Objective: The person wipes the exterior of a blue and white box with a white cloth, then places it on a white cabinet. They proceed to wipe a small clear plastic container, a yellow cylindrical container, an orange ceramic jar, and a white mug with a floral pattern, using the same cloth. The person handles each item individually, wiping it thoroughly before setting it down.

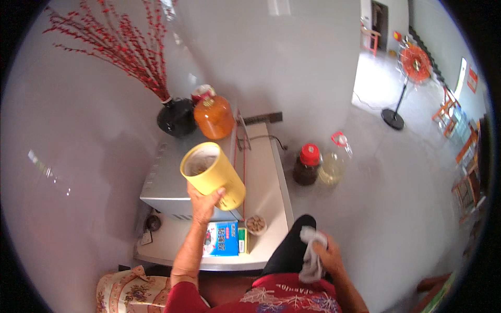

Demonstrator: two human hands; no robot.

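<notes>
My left hand (204,202) is wrapped round the lower part of a yellow cylindrical container (225,180), which is tilted with its open top toward the upper left. Its pale inside looks stained or dusty. The container is held up in front of a silver box-shaped appliance (169,169) on the table. Off to the right, near my thigh, my right hand (329,254) grips a crumpled greyish-white cloth (312,258) that hangs down from the fingers.
On the appliance stand a black vase (176,118) with red-berried branches and an orange jar (214,119). A blue box (221,239) and a small bowl (255,225) lie on the table (272,182). A red-lidded jar (308,166), a clear jug (332,168) and a fan (416,63) stand on the floor.
</notes>
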